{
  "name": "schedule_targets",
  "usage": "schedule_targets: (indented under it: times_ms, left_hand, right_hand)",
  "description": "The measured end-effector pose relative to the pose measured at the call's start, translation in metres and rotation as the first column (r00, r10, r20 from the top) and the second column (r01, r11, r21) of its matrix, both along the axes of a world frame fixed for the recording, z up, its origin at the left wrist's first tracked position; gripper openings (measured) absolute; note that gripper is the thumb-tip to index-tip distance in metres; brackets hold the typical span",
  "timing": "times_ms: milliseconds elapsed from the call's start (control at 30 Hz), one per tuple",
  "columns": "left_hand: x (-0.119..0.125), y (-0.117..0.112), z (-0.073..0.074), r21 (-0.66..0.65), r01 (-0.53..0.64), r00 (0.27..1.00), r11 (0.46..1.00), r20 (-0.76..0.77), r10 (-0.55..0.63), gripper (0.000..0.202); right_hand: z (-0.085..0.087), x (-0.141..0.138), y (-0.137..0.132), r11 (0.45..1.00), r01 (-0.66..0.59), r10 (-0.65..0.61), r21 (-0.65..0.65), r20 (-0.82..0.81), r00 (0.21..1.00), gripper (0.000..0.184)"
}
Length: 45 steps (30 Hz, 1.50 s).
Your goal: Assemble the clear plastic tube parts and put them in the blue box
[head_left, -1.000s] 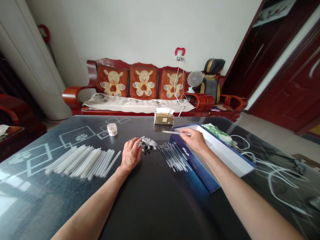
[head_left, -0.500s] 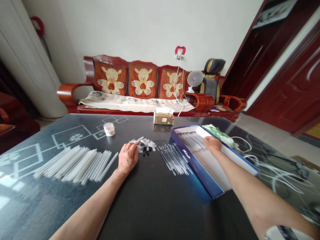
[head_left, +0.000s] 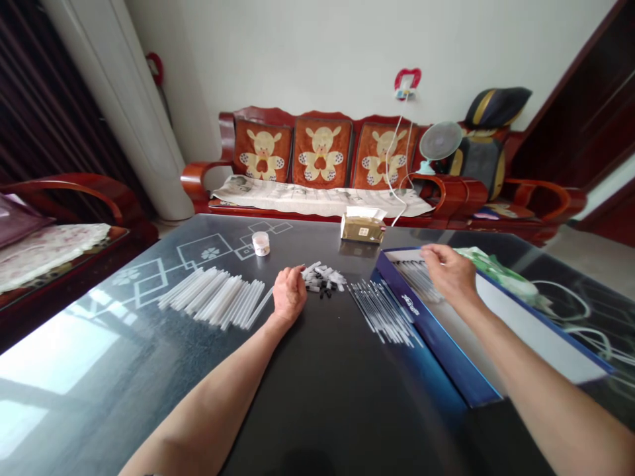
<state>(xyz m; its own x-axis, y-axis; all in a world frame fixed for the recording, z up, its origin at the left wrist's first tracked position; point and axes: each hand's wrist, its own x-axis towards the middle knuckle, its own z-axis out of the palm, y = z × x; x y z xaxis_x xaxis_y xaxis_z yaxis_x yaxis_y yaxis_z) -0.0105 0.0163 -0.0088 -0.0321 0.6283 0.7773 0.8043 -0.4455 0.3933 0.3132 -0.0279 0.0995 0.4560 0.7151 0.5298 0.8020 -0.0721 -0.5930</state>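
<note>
My left hand (head_left: pixel 290 295) rests on the table with curled fingers, at the left edge of a pile of small white and black plastic pieces (head_left: pixel 325 279). What its fingertips pinch, if anything, is too small to tell. Over the near wall of a shallow blue box (head_left: pixel 436 344) is my right hand (head_left: pixel 450 272), its fingers loosely bent with no rod showing in them. Thin clear rods with dark ends (head_left: pixel 417 277) lie inside the box, partly behind that hand. More thin rods (head_left: pixel 384 314) are spread beside the box. Thicker translucent white tubes (head_left: pixel 215 297) lie left of my left hand.
A small white round tub (head_left: pixel 260 244) and a tissue box (head_left: pixel 362 227) stand towards the table's far side. Right of the blue box are a green and white packet (head_left: pixel 501 272) and white cables (head_left: pixel 565 297). Beyond the dark table (head_left: pixel 317 396) is a wooden sofa (head_left: pixel 320 109).
My right hand has lifted off the rods in the blue box and up over its rim. The left hand stays by the small pieces, fingers more curled. The view has turned left.
</note>
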Motion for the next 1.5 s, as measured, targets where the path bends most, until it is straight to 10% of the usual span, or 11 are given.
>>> schedule_targets:
  times_ms: [200, 367, 733, 1033, 1500]
  left_hand:
    - [0.002, -0.010, 0.004, 0.048, 0.097, 0.975, 0.994, -0.204, -0.085, 0.024]
    - [-0.001, -0.008, 0.004, 0.069, 0.098, 0.968, 0.993, -0.239, -0.079, 0.023]
    - [-0.002, -0.015, 0.012, -0.156, 0.002, 0.941, 0.988, -0.335, -0.055, 0.029]
    - [-0.062, -0.041, 0.055, -0.462, -0.330, 0.830, 0.823, -0.558, 0.020, 0.019]
    - [-0.064, -0.042, 0.036, -0.578, -0.342, 0.836, 0.741, -0.547, -0.041, 0.020]
  right_hand:
    - [-0.064, -0.133, -0.036, 0.925, -0.361, 0.375, 0.115, -0.130, 0.918, 0.024]
    - [-0.108, -0.159, -0.040, 0.912, -0.405, 0.410, 0.064, -0.099, 0.907, 0.023]
    - [-0.109, -0.163, -0.036, 0.933, -0.359, 0.359, -0.006, 0.005, 0.933, 0.022]
    - [-0.106, -0.165, -0.037, 0.934, -0.353, 0.354, -0.051, 0.011, 0.935, 0.022]
    - [-0.106, -0.167, -0.038, 0.937, -0.338, 0.341, -0.086, 0.033, 0.939, 0.020]
